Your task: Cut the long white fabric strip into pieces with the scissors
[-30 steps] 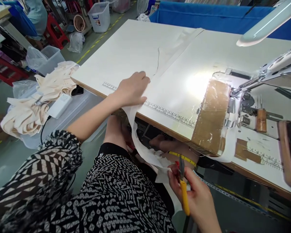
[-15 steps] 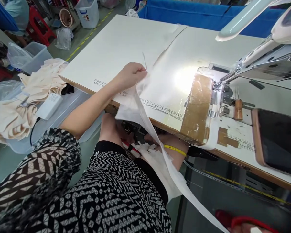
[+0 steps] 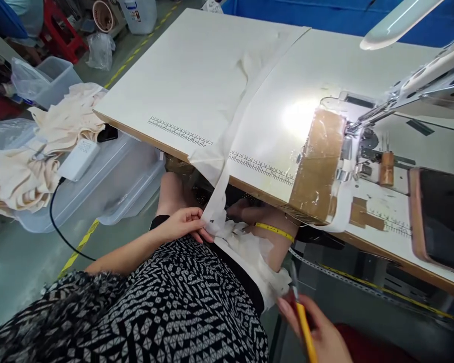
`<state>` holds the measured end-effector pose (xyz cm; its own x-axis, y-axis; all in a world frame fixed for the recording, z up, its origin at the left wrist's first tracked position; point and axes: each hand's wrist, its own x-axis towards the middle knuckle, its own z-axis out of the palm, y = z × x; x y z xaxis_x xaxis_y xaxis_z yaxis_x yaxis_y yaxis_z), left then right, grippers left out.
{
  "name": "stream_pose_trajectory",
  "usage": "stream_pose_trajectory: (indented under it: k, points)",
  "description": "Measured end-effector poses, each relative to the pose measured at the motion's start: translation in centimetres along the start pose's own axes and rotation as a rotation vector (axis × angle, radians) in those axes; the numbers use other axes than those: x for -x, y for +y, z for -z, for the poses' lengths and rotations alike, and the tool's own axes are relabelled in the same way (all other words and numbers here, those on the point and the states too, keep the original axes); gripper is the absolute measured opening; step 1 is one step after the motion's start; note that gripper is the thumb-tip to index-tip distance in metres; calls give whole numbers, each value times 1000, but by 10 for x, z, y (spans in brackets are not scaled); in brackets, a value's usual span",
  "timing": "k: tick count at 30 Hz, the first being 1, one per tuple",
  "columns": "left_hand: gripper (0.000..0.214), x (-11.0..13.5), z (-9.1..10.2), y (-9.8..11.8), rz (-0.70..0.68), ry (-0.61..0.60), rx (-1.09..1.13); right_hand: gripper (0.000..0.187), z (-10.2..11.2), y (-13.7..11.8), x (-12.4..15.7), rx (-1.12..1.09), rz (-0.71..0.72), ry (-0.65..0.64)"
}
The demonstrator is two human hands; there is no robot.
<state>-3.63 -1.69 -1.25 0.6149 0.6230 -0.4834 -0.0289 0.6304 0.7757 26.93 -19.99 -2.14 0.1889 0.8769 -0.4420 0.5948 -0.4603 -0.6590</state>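
Observation:
A long white fabric strip (image 3: 227, 151) runs across the cream sewing table (image 3: 196, 80) and drops over its front edge onto my lap. My left hand (image 3: 183, 224) is below the table edge, fingers pinched on the hanging strip just above my patterned skirt. My right hand (image 3: 318, 330) is low at the bottom right, closed round yellow-handled snips (image 3: 302, 317) whose blades point up at the bunched end of the strip (image 3: 265, 267). A yellow measuring tape (image 3: 274, 231) lies across my knee.
The sewing machine (image 3: 408, 96) stands at the right with a taped brown guide (image 3: 318, 166) and a dark phone (image 3: 442, 217). Clear plastic bins (image 3: 109, 176) holding cream fabric pieces (image 3: 56, 136) and a white power adapter (image 3: 79, 159) sit left of my knees. A lamp (image 3: 397, 22) hangs overhead.
My left hand left the tabletop and dropped to my lap, gripping the strip lower down. My right hand with the snips has come back into view at the bottom right.

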Motion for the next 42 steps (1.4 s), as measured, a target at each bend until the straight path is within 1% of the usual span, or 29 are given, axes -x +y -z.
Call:
stream_pose_trajectory:
  k: [1, 2, 3, 5, 9, 12, 15, 18, 24, 27, 30, 33, 36, 42]
  points:
    - [44, 2, -3, -3, -3, 15, 13, 40, -8, -16, -11, -64, 80, -77]
    - [43, 4, -5, -4, -2, 27, 22, 40, -15, -32, -22, -100, 151, -225]
    - [42, 6, -5, -6, 3, 34, 33, 39, -19, -46, -33, -115, 207, -336]
    - [42, 8, -4, -9, 25, 41, 60, 39, -23, -69, -53, -90, 276, -474]
    - [43, 10, 3, -14, 66, 63, 102, 42, -22, -93, -88, 11, 355, -653]
    - [43, 12, 6, -15, 76, 78, 126, 44, -21, -107, -105, 102, 410, -714]
    - [43, 15, 5, -12, 75, 86, 129, 47, -22, -121, -114, 165, 451, -719]
    - [43, 18, 5, -8, 76, 95, 110, 47, -24, -128, -116, 222, 478, -678]
    - [45, 18, 5, -6, 68, 110, 115, 44, -29, -131, -112, 381, 570, -480]
    - [46, 17, 6, -7, 66, 102, 116, 43, -29, -131, -109, 440, 597, -416]
    - [45, 16, 6, -7, 69, 99, 112, 45, -30, -130, -108, 465, 574, -408]
    - [43, 17, 6, -7, 65, 93, 101, 48, -30, -128, -108, 454, 550, -427]
    - [42, 17, 6, -6, 62, 96, 95, 48, -31, -128, -108, 444, 562, -427]
    - [46, 17, 5, -2, 81, 100, 72, 45, -35, -134, -109, 514, 605, -372]
